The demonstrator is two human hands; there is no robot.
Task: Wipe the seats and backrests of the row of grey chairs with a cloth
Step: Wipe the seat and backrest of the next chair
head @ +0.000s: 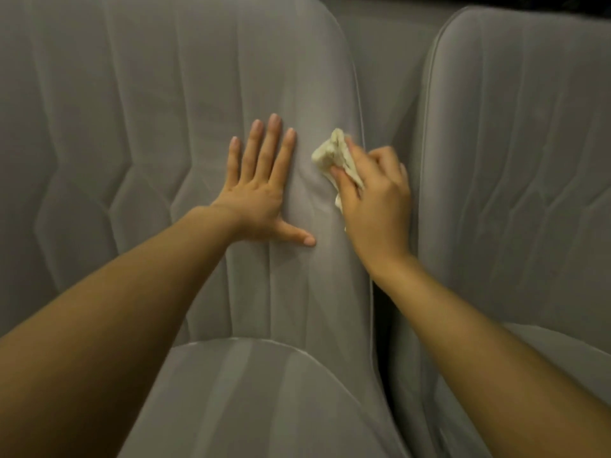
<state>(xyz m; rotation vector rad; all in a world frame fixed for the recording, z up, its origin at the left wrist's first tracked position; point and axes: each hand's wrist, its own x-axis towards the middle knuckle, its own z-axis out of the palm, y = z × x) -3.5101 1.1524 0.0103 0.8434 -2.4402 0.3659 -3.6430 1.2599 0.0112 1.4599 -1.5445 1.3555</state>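
Note:
A grey quilted chair backrest [165,127] fills the left and middle of the view, with its seat [258,391] below. My left hand [261,190] lies flat on the backrest, fingers straight and spread. My right hand [373,196] grips a bunched cream cloth [330,153] and presses it against the right edge of the same backrest. A second grey chair backrest [515,143] stands to the right.
A dark narrow gap [380,309] runs between the two chairs, under my right wrist. The second chair's seat [578,355] shows at the lower right. A grey surface [390,31] lies behind the chairs at the top.

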